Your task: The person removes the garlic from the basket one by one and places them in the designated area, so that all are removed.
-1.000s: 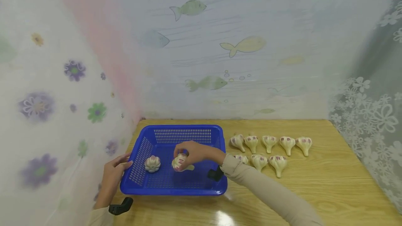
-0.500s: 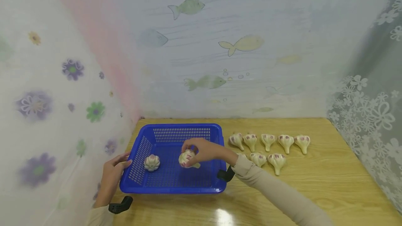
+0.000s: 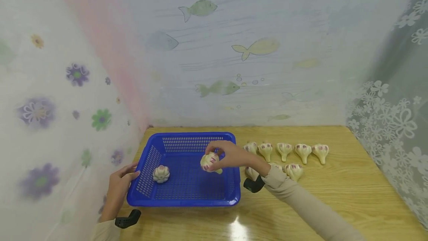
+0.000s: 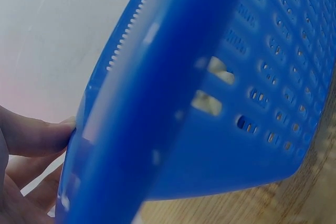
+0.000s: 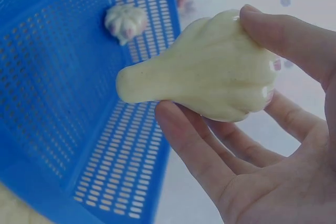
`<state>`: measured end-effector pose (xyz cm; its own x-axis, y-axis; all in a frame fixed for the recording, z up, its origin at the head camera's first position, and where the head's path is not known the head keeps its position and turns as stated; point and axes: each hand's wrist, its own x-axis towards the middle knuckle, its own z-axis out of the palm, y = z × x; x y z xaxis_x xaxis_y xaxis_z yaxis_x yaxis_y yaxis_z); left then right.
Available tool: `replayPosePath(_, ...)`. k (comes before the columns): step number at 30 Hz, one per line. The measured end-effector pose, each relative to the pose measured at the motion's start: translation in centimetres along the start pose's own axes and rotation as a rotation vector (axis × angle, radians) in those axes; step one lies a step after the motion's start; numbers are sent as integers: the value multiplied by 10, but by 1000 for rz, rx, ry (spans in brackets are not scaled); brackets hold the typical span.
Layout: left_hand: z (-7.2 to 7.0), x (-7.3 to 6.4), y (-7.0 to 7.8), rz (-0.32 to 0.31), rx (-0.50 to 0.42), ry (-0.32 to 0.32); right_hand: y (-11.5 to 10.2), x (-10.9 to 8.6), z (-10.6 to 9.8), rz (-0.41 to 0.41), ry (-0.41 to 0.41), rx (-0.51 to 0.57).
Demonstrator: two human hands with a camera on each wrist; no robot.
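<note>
My right hand (image 3: 230,154) pinches a garlic bulb (image 3: 208,162) between thumb and fingers, above the right half of a blue plastic basket (image 3: 184,202). In the right wrist view the bulb's thick pale stem (image 5: 142,83) points away from the palm, toward the basket. Purple patches mark its rounded end. At the basket's left side my left hand (image 3: 119,185) grips the rim; the left wrist view shows the thumb (image 4: 44,136) at the rim and other fingers behind it. Another garlic bulb (image 3: 161,174) lies inside the basket near its left wall.
To the basket's right, several garlic bulbs lie in two rows on the wooden table (image 3: 351,192). The back row includes one bulb (image 3: 303,152); a front-row bulb (image 3: 294,171) is partly behind the right wrist. Patterned curtains (image 3: 250,66) hang close behind and beside the table.
My right hand has moved right and somewhat up across the basket, carrying the garlic bulb. The left hand stays at the rim, and the other bulbs remain in place.
</note>
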<state>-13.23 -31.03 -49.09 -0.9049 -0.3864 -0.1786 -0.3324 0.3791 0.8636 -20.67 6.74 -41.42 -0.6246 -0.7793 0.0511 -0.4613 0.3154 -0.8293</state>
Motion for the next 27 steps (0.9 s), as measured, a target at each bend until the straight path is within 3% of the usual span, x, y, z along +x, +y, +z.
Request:
replayPosePath(6,0,0,-1,-7,-3,-4,1,-11,-10,11,17,73)
replayPosePath(17,-1,-1,-1,10,-13,-8,2,-33,-27,28,43,71)
replayPosePath(27,0,-1,1,8,-35,-10,12,-52,-41,58,73,143)
